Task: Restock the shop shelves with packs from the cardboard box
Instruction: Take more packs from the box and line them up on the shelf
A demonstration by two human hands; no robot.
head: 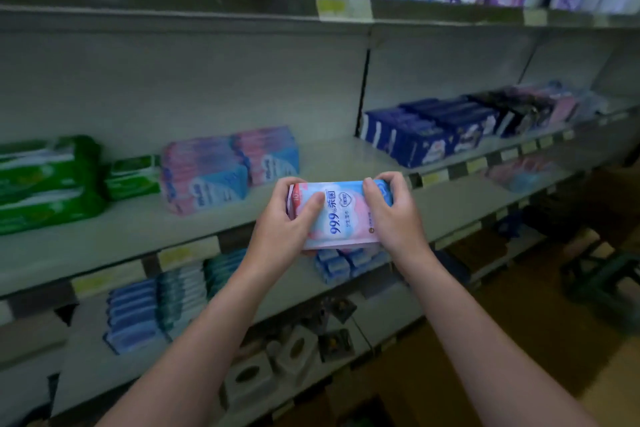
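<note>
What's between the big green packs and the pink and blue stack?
A small green pack lies on the shelf between the big green packs and the stack, as the head view shows.

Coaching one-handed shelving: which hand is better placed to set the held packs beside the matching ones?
Probably left. The left hand grips the packs at the end nearer the pink-and-blue stack on the shelf; the right hand grips the far end.
</note>
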